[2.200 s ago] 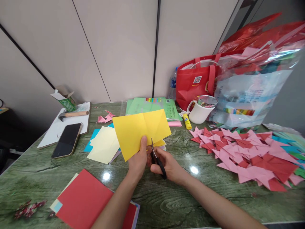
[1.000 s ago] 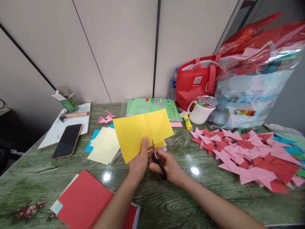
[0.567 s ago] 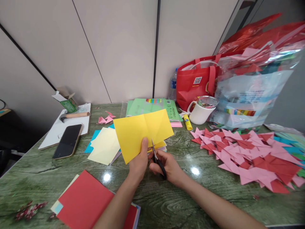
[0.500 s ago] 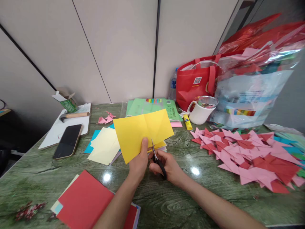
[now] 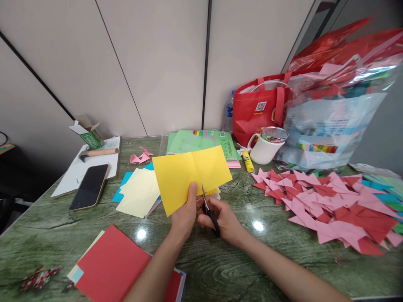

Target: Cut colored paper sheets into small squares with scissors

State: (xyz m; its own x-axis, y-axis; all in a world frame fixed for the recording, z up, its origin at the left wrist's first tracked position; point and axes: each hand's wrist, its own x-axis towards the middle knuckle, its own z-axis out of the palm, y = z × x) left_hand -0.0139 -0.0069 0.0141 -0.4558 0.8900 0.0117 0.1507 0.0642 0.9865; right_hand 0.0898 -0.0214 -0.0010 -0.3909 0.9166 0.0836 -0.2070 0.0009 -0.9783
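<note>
Looking down on a green marbled tabletop point(image 5: 252, 260) backed by pale wall panels. Losing most of the black scissors point(image 5: 209, 212) inside the right hand point(image 5: 225, 218), with only the thin blades poking up at the lower edge of the yellow sheet point(image 5: 189, 174); failing to make out how far the blades are parted. Cutting off both forearms at the bottom border, and the pile of folded triangles point(image 5: 324, 205), pink and red, at the right border. Hiding part of the pale yellow sheets point(image 5: 138, 191) behind the raised yellow one. Pinching that sheet's lower edge with the left hand point(image 5: 184, 212), thumb on the near face, fingers behind and out of sight, holding it lifted and tilted above the table at mid-view. Curling the right hand closed around the scissor handles, just beside the left. Leaving a red sheet stack point(image 5: 110, 264) at lower left and a phone point(image 5: 90, 186) further back, well apart from both hands.
</note>
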